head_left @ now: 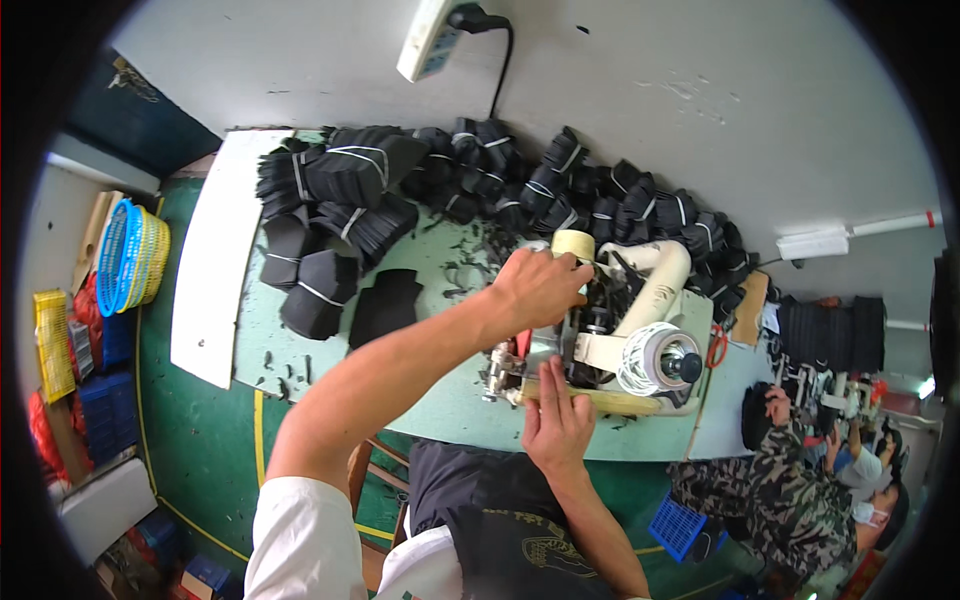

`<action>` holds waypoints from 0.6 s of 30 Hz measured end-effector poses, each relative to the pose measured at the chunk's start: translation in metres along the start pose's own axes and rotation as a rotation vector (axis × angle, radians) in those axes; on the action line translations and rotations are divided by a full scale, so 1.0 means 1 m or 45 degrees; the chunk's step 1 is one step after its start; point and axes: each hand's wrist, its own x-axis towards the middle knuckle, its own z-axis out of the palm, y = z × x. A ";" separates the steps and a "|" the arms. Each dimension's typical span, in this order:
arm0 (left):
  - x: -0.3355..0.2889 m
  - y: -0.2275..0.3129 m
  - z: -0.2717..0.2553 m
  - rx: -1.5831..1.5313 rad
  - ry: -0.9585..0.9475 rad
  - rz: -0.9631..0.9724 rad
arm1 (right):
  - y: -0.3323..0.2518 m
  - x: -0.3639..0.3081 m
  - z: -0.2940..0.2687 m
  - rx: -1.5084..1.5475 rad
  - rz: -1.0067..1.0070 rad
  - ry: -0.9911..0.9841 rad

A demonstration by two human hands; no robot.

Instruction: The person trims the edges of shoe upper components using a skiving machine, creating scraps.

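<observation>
A cream-coloured bench machine [655, 285], with a curved arm like a sewing machine's, stands at the right of the pale green table [455, 385]. My left hand [540, 287] reaches over its far left part, beside a yellow cylinder [573, 244]. Its fingers are curled; whatever they grip is hidden. My right hand [560, 415] lies at the machine's near edge, fingers stretched out and touching a grey metal plate [543, 350]. Flat black pieces [388, 305] rest on the table left of the machine. A round part wound with white bands [645, 358] sits at its right.
Bundles of black pieces [365, 165] tied with white bands line the wall. Black scraps [465, 265] litter the table. Red-handled scissors [717, 345] lie right of the machine. Baskets [135, 255] stand at far left. A person in camouflage clothing [800, 490] is at the right, near a blue crate [676, 526].
</observation>
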 end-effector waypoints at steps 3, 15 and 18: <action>-0.053 -0.004 0.004 -0.332 0.359 -0.361 | -0.005 0.004 -0.007 -0.066 0.118 -0.097; -0.259 -0.050 0.076 -0.153 0.390 -1.799 | -0.095 0.089 0.116 0.853 0.271 -0.328; -0.227 -0.055 0.069 -0.223 0.337 -1.761 | -0.101 0.098 0.136 0.687 0.426 -0.536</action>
